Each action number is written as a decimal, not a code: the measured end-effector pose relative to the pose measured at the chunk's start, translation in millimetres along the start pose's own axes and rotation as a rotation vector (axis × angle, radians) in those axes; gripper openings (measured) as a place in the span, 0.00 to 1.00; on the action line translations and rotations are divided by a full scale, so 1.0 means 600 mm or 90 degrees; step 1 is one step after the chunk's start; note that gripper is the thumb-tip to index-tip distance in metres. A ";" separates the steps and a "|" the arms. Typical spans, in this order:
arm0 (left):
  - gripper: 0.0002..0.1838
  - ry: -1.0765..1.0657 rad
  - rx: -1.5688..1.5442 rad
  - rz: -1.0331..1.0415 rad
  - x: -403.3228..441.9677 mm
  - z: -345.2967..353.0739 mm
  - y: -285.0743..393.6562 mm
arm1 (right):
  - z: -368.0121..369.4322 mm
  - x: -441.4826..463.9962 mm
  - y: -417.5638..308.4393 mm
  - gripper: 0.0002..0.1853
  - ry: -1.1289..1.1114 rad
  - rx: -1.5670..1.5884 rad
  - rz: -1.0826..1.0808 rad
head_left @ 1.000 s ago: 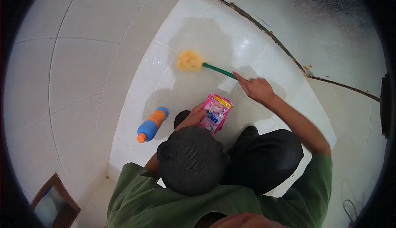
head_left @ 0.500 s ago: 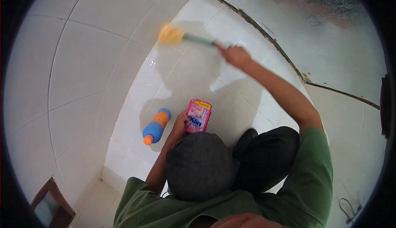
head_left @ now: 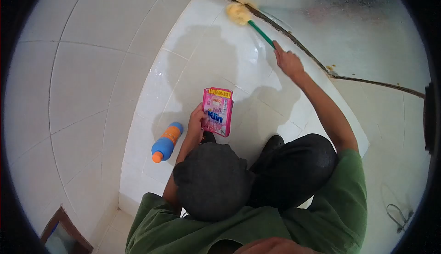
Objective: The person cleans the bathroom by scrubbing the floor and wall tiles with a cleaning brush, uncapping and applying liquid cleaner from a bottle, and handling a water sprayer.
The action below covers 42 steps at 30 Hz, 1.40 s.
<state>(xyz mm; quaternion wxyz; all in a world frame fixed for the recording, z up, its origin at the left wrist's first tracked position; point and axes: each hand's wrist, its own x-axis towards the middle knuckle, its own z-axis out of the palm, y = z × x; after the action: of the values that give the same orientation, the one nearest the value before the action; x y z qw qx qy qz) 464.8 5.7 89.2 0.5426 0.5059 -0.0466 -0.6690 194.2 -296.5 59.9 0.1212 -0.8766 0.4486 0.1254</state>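
Note:
My left hand [head_left: 196,119] grips the left edge of a pink packet [head_left: 217,111] marked "Klin", held above the tiles in front of my knees. Stretched out to the upper right, my right hand [head_left: 288,62] is closed on the green handle of a brush [head_left: 238,14] with a yellow head. The brush head is at the far part of the tiles, beside the dark edge below the cloudy panel. A blue bottle [head_left: 166,142] with an orange label and cap lies on its side, left of my left hand.
White floor tiles [head_left: 206,65] lie ahead, with a tiled wall [head_left: 92,70] on the left. A dark, worn edge [head_left: 294,38] borders the cloudy panel [head_left: 330,42] at the upper right. A brown-framed object [head_left: 66,233] is at the lower left, a thin loop [head_left: 395,219] at the lower right.
The brush in my right hand has swept left and away, then right to the far dark edge. My left hand has moved the packet left, then a little forward.

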 end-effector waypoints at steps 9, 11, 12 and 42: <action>0.28 -0.013 0.035 0.116 -0.059 0.101 0.108 | -0.036 -0.097 -0.118 0.30 -0.140 0.003 -0.202; 0.27 -0.023 0.077 0.124 -0.060 0.096 0.116 | -0.073 -0.010 -0.105 0.26 -0.021 0.009 -0.071; 0.25 -0.041 0.095 0.104 -0.064 0.099 0.123 | -0.096 0.032 -0.105 0.25 0.018 0.005 -0.065; 0.38 -0.246 0.203 -0.173 -0.121 0.032 0.195 | -0.065 -0.258 -0.129 0.25 -0.036 0.154 0.276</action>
<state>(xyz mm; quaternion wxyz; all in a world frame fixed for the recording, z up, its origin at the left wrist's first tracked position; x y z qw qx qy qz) 522.7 4.7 215.5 0.3425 0.4494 -0.1856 -0.8039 174.2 -148.4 155.0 0.2080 -0.7349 0.6345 0.1186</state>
